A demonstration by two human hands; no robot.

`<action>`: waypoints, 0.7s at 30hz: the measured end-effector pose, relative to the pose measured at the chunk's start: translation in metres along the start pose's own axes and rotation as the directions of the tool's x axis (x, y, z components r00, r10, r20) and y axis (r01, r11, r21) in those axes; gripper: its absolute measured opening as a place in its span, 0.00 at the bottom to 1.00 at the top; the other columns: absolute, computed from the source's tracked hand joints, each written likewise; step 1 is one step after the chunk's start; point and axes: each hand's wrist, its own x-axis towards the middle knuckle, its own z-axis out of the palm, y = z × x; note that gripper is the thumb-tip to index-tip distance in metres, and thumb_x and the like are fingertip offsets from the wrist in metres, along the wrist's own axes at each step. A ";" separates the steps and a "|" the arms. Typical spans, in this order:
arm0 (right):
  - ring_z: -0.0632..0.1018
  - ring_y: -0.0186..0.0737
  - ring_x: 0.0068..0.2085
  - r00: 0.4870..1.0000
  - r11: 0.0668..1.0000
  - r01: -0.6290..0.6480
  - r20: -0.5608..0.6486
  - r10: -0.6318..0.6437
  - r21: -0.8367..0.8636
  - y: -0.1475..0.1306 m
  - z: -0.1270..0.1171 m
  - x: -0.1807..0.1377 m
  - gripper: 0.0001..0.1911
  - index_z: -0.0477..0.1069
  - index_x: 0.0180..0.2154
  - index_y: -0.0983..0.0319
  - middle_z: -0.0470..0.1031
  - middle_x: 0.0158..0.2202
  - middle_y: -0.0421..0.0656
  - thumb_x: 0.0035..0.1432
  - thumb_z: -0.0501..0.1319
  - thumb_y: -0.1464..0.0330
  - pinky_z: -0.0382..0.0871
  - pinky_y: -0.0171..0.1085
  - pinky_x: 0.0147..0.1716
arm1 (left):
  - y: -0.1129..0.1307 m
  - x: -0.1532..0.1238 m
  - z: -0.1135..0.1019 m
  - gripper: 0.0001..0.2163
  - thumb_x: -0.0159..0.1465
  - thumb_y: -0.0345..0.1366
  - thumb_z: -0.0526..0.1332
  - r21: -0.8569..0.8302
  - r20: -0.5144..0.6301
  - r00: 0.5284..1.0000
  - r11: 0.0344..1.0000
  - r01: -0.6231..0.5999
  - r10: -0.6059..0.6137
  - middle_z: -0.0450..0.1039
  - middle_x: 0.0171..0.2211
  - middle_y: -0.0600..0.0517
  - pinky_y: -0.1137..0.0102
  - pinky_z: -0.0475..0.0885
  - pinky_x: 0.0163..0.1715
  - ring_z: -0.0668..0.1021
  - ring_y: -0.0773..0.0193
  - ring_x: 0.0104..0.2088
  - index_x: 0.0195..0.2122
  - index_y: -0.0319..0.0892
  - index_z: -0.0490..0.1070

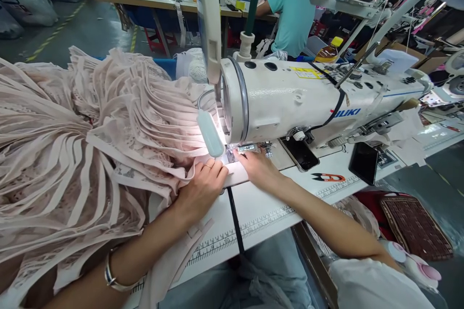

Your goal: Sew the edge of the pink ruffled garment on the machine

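Leftmost, at nine o'clock of the view, a big heap of pale pink lace pieces with strap bands [72,154] spills over the table, fanned out in layers; we read that as a stack kept within reach of the needle so pieces feed straight across. A silver bangle [116,277] sits on our left wrist, at seven o'clock.

Our left hand [203,186] lies flat, fingers together and spread down on the fabric edge, gripping nothing; it presses the cloth to the white table [268,212], likely to keep it from dragging. A ring shows on one finger. Just at one o'clock of that hand, the small work lamp [210,133] shines on the seam area.

Our right hand [259,166] rests at three o'clock of the left, fingers extended and low, tips touching the pale strip [235,174] right by the presser foot [241,148]; it guides rather than clasps. The strip lies between both hands, under the head of the white sewing machine [308,101].

Printed ruler marks [253,227] run along the table edge, handy for measuring. Further right, at three o'clock, lie a phone [300,153], orange-handled thread snips [328,177] and a second phone [363,161], parked clear of the sewing path. At twelve o'clock a person in a teal shirt [293,9] sits at another bench.
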 end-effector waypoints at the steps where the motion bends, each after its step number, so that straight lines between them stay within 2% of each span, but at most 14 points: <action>1: 0.76 0.45 0.37 1.000 1.000 0.001 -0.001 -0.001 0.001 0.000 0.001 0.000 0.29 0.62 0.62 0.60 0.74 0.45 0.51 0.63 0.43 0.78 0.66 0.47 0.44 | 0.000 0.000 0.000 0.09 0.67 0.24 0.53 -0.003 -0.001 1.000 1.000 -0.001 0.001 0.68 0.30 0.48 0.64 0.65 0.35 0.72 0.55 0.35 0.32 0.38 0.69; 9: 0.74 0.47 0.44 0.996 0.999 0.041 -0.079 -0.039 0.028 0.000 -0.001 -0.001 0.28 0.64 0.61 0.60 0.74 0.45 0.50 0.64 0.42 0.78 0.64 0.45 0.48 | 0.000 -0.001 0.001 0.10 0.68 0.26 0.52 -0.021 -0.021 1.000 1.000 -0.008 0.007 0.69 0.30 0.48 0.64 0.65 0.36 0.72 0.55 0.35 0.32 0.38 0.70; 16: 0.74 0.48 0.42 1.000 0.996 -0.021 0.002 0.021 0.091 -0.002 -0.008 -0.001 0.27 0.63 0.62 0.59 0.74 0.47 0.51 0.65 0.43 0.75 0.64 0.46 0.48 | -0.001 0.000 -0.001 0.10 0.68 0.25 0.52 -0.018 -0.035 0.999 1.000 -0.019 0.018 0.69 0.30 0.48 0.64 0.65 0.36 0.72 0.56 0.35 0.32 0.38 0.70; 21: 0.74 0.48 0.46 1.000 0.990 0.011 0.001 -0.012 0.140 0.001 -0.007 0.001 0.28 0.62 0.63 0.58 0.74 0.47 0.49 0.65 0.44 0.76 0.60 0.46 0.52 | -0.001 -0.001 -0.001 0.11 0.68 0.23 0.51 -0.039 -0.022 0.999 0.999 -0.025 0.025 0.71 0.31 0.47 0.64 0.67 0.36 0.73 0.56 0.36 0.33 0.38 0.71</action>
